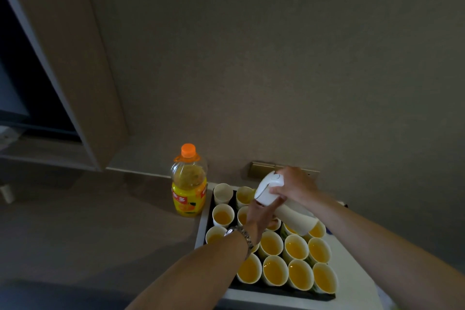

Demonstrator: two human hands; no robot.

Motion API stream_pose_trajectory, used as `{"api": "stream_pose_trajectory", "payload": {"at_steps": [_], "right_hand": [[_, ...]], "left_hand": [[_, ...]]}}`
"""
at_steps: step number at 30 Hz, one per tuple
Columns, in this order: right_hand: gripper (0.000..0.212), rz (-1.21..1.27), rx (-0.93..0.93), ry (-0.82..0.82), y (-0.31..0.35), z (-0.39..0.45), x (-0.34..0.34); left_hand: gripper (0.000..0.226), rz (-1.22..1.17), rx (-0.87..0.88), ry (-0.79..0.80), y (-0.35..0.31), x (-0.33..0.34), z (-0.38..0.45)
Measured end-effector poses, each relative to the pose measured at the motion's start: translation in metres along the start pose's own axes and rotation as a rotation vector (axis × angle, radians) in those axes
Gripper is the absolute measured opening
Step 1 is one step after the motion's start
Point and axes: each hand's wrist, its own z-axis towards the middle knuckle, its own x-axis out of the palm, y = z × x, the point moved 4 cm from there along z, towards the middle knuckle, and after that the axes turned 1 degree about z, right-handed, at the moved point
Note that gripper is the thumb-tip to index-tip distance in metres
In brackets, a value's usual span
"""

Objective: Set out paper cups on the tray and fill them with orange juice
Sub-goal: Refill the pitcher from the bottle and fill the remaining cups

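Head view: a white jug point(279, 200) is gripped by both the right hand point(295, 185) and left hand point(261, 211), tilted over the cups point(271, 244); filling seems nearly finished, and a steady pour into the empty cup point(223, 192) beyond the left hand is called for next.

Glossy plastic bottle point(189, 181), paper cups point(274, 269), metal watch point(239, 233).

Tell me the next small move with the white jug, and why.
Probably tip the white jug, gripped by the right hand and steadied by the left hand, toward the far-left cup: it looks empty, while the near cups hold juice.
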Motion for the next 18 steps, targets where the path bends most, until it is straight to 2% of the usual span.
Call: {"api": "stream_pose_trajectory", "payload": {"at_steps": [8,14,17,18], "right_hand": [[0.068,0.016,0.013,0.002,-0.001,0.0,-0.003],[0.068,0.091,-0.015,-0.039,-0.002,-0.002,-0.004],[0.07,0.122,-0.014,-0.055,-0.003,-0.002,-0.005],[0.07,0.13,-0.018,-0.063,-0.003,-0.002,-0.006]], "left_hand": [[0.067,0.013,0.02,0.002,-0.003,0.0,0.0],[0.089,-0.055,0.022,-0.019,-0.008,-0.001,0.005],[0.109,-0.039,0.044,-0.029,-0.015,-0.001,0.008],[0.106,-0.029,0.056,-0.041,-0.016,-0.002,0.009]]}}
